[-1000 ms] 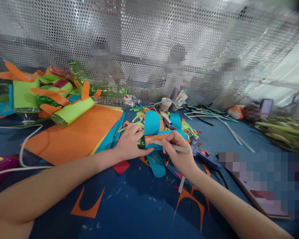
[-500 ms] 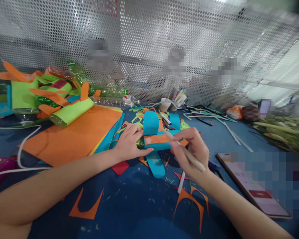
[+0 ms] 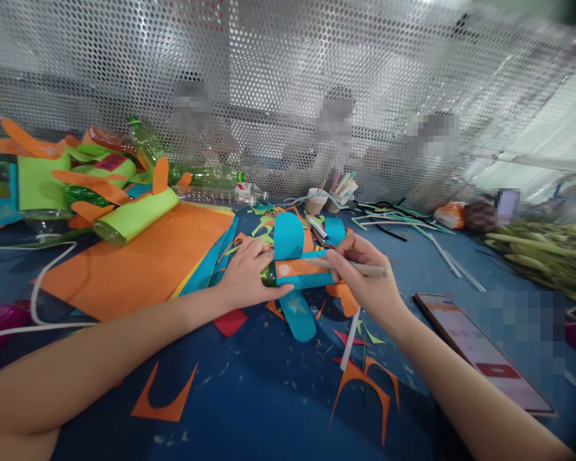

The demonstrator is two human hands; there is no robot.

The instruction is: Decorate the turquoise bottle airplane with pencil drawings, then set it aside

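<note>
One blue-wrapped bottle (image 3: pixel 300 280), lying level over the blue table (image 3: pixel 249 397), mid-view, blue paper flaps (image 3: pixel 288 235) on its far and near sides. One left hand (image 3: pixel 249 274), clasping the bottle's bare green end (image 3: pixel 268 274). One right hand (image 3: pixel 367 278), pinching a slim pale stick (image 3: pixel 373 270), tip at the orange strip (image 3: pixel 295 266); contact hard to tell. One lime-wrapped bottle (image 3: pixel 139 216), left, on orange paper (image 3: pixel 125 278). One phone (image 3: pixel 480 358), right. One U-shaped orange offcut (image 3: pixel 157 412), foreground.

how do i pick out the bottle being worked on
On the blue table, look right of the big orange sheet. There the left hand holds a lying bottle. Unlike the lime-green-wrapped bottles farther left, it wears blue paper with an orange strip along it.
</note>
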